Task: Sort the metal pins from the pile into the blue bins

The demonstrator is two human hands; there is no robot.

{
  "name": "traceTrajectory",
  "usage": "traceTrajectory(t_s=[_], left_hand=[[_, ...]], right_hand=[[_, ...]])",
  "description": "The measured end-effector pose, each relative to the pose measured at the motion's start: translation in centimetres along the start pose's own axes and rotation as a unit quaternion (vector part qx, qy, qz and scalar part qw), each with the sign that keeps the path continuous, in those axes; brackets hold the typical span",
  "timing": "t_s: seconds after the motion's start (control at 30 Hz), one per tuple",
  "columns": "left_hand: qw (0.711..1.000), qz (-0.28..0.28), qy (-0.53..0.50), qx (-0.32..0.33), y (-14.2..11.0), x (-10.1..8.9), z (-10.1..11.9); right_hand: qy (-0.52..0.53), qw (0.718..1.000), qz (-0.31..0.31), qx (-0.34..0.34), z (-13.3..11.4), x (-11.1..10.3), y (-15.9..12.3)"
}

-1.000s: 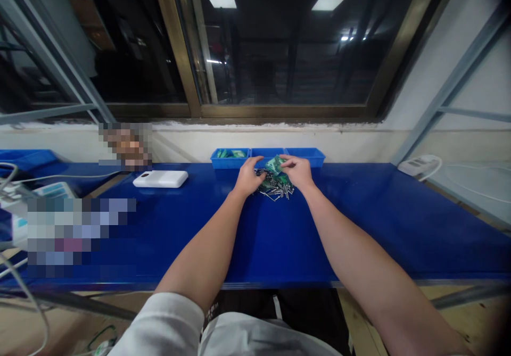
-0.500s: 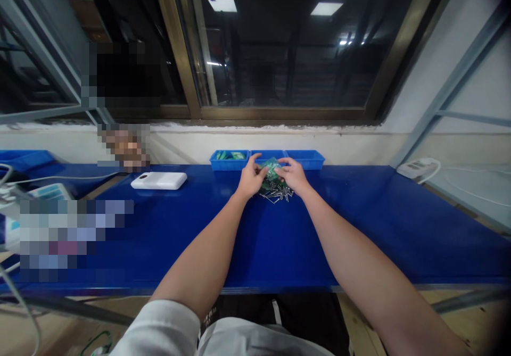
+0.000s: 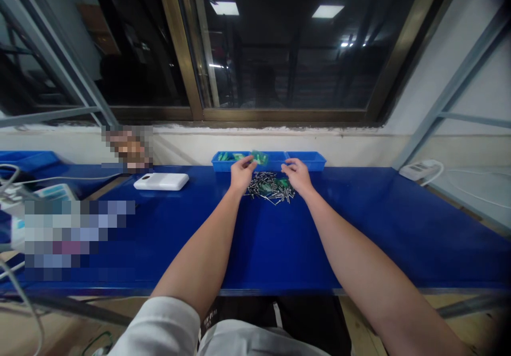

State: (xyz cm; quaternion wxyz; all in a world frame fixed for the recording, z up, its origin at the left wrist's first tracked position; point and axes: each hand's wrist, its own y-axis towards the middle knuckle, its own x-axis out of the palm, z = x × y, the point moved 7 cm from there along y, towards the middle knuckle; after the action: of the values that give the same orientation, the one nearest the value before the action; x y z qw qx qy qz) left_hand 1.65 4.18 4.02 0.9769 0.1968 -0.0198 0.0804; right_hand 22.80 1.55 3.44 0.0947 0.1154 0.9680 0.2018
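My left hand (image 3: pixel 241 174) pinches a small green circuit board (image 3: pixel 259 157) and holds it over the row of blue bins (image 3: pixel 305 159) at the back of the blue table (image 3: pixel 279 239). My right hand (image 3: pixel 296 175) rests with curled fingers at the right edge of a pile of metal pins and green boards (image 3: pixel 270 187); whether it grips anything is hidden. The left bin holds more green boards (image 3: pixel 229 156).
A white flat device (image 3: pixel 161 181) lies on the table to the left. Further left are cables and blurred equipment (image 3: pixel 51 207). A white power strip (image 3: pixel 422 168) sits on the right bench. A dark window runs behind the bins.
My left hand has lifted the green board off the pile and carried it back toward the bins. My right hand let go of the board and stayed by the pile.
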Motion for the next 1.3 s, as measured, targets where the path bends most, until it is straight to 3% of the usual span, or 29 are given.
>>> traceTrajectory(t_s=[0.17, 0.3, 0.47, 0.6, 0.73, 0.83, 1.13, 1.3], left_hand=[[0.997, 0.039, -0.047, -0.039, 1.2, -1.9, -0.7], [0.991, 0.027, -0.081, -0.106, 0.9, -1.8, -1.6], [0.993, 0.032, -0.022, -0.112, 0.2, -1.4, -1.5], [0.989, -0.020, 0.136, -0.057, 0.1, -0.8, -1.3], [0.953, -0.087, 0.286, 0.053, -0.6, 0.3, -0.8], [0.924, -0.140, 0.350, 0.065, -1.3, 1.2, -1.2], [0.889, -0.240, 0.380, 0.091, -2.5, 3.0, -2.3], [0.877, -0.246, 0.399, 0.102, -2.6, 3.2, -2.2]], right_hand=[[-0.084, 0.996, 0.001, -0.028, -0.5, -0.1, -0.2], [-0.121, 0.991, -0.013, -0.047, -1.2, 0.1, -0.6], [-0.141, 0.989, -0.004, -0.038, -1.0, -0.3, -0.5], [-0.193, 0.981, 0.010, -0.017, 0.0, -1.0, 0.1], [-0.258, 0.966, 0.009, 0.013, 1.9, -1.6, 0.5], [-0.290, 0.957, 0.004, 0.028, 3.0, -1.9, 0.7], [-0.336, 0.936, -0.049, 0.093, 3.0, -0.8, 0.1], [-0.247, 0.964, -0.074, 0.064, 2.4, -0.3, 0.0]])
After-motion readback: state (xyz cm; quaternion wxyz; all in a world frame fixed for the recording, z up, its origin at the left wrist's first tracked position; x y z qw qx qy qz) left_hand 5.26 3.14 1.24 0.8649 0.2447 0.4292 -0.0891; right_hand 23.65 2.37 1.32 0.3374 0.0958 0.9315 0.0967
